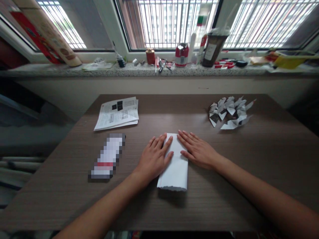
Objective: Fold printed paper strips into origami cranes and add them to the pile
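Observation:
A folded white sheet of paper (175,171) lies lengthwise on the brown table in front of me. Its near edge is torn and ragged, and a faint crease crosses it. My left hand (155,156) rests on the paper's left side, fingers stretched out and spread. From the right, my right hand (199,148) lies flat with its fingertips on the paper's right edge. Neither hand grips anything. Left of my left hand is a phone (107,157) with its screen blurred out.
Printed sheets (117,114) are stacked at the table's back left. Folded paper pieces (230,113) form a ring at the back right. Along the windowsill (99,73) stand a red can (181,54), a dark drink cup (214,48), a bottle and small tools.

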A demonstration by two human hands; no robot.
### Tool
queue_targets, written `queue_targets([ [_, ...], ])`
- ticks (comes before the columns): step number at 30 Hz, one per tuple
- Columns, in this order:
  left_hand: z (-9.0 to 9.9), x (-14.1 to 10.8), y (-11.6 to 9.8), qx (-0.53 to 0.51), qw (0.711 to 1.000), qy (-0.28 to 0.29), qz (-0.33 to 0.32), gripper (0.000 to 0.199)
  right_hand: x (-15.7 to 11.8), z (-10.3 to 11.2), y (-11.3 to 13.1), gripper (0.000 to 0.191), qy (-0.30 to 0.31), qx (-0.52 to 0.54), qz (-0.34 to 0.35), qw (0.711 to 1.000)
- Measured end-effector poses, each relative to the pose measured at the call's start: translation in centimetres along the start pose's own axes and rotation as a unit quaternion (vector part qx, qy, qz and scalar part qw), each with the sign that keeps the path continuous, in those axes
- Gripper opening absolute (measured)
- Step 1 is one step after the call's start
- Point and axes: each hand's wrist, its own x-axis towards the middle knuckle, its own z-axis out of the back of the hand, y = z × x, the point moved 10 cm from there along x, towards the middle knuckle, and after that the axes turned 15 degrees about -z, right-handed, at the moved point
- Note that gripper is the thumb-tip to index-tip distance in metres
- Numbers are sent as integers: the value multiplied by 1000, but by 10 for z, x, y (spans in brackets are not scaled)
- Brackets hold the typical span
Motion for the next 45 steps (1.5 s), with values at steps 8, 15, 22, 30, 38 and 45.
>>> queue_targets([
  [8,5,2,-2,5,1000,-4,-9,58,-2,-2,-2,76,-4,-13,-3,1000],
  [15,3,2,-4,4,1000,-6,-15,59,-5,-4,-4,82,-13,-28,-14,999],
  [22,0,2,-4,11,1000,-5,-24,58,-24,2,-1,76,36,-19,28,999],
  [30,-5,2,-2,0,1000,0,-16,59,-46,6,6,73,58,-27,65,996],
  [38,-7,1,0,-1,1000,1,-16,59,-75,10,21,70,85,-12,97,992],
  [45,-3,4,-1,-15,1000,2,-22,58,-99,7,32,71,138,21,107,984],
])
